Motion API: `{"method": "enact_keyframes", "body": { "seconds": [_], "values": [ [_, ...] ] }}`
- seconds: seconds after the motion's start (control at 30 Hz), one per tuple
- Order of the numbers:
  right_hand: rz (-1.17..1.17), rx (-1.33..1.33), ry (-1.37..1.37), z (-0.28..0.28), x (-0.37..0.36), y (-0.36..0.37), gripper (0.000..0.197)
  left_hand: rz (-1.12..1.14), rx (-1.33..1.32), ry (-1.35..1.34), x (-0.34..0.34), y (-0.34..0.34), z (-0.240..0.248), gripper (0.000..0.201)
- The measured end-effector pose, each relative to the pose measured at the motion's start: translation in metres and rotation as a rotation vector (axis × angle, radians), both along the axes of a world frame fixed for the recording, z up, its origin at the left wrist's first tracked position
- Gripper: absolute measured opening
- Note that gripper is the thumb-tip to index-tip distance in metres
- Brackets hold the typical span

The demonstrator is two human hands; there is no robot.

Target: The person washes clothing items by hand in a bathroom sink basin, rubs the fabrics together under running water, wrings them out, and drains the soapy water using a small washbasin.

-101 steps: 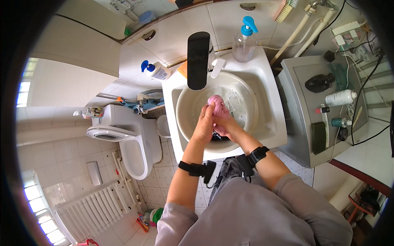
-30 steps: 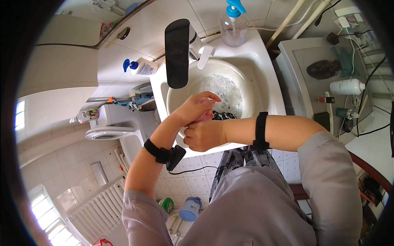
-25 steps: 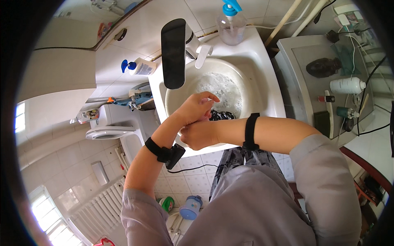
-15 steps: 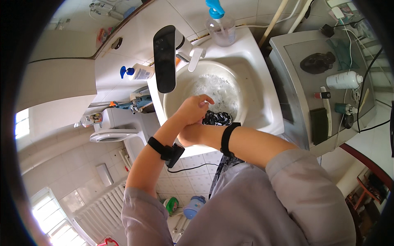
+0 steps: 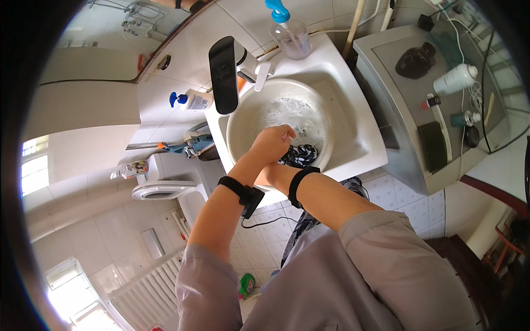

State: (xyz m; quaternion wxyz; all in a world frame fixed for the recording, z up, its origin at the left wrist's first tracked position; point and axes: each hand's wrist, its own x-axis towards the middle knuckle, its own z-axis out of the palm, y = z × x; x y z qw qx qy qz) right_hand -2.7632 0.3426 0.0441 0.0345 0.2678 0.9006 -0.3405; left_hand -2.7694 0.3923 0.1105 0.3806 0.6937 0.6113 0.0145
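A cream basin (image 5: 236, 129) of sudsy water sits in the white sink. Inside it, a black-and-white patterned cloth (image 5: 301, 156) lies bunched at the near side, wet. My left hand (image 5: 273, 143) is over the basin beside the cloth, its fingers curled in; what they close on is hidden. My right hand (image 5: 268, 175) is crossed under my left wrist at the basin's near rim, and its fingers are out of sight behind the left hand and forearm. Both forearms wear black straps, the left one with a small black device (image 5: 252, 202).
The faucet (image 5: 223, 74) with its black top overhangs the basin's left side. A clear pump bottle (image 5: 292, 38) stands on the sink's back corner, a white pump bottle (image 5: 197, 101) at the left. On the right, a grey machine top (image 5: 381, 52) holds bottles, a brush and cables.
The view has shifted a little. My left hand's fingers have curled in more over the basin. My right hand is still tucked under the left wrist, and the cloth remains beside them.
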Motion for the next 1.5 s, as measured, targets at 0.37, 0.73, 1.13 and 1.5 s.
{"method": "enact_keyframes", "body": {
  "seconds": [0.37, 0.73, 1.13, 1.5],
  "values": [
    [-0.028, 0.138, -0.110, -0.024, -0.035, -0.021, 0.040, -0.155, 0.081, 0.084, -0.031, -0.031, 0.005, 0.024],
    [0.109, 0.929, 0.411, 0.071, 0.104, -0.088, 0.007, 0.330, -0.755, -0.955, -0.015, -0.052, 0.029, 0.039],
    [-1.690, 0.199, 1.174, 0.139, 0.419, -0.311, 0.018, -0.529, -0.845, -1.002, 0.276, -0.225, 0.090, 0.054],
    [-2.154, 0.352, 1.390, 0.178, 0.594, -0.523, 0.017, -1.325, 0.241, -0.643, 0.539, -0.389, 0.087, 0.040]
  ]
}}
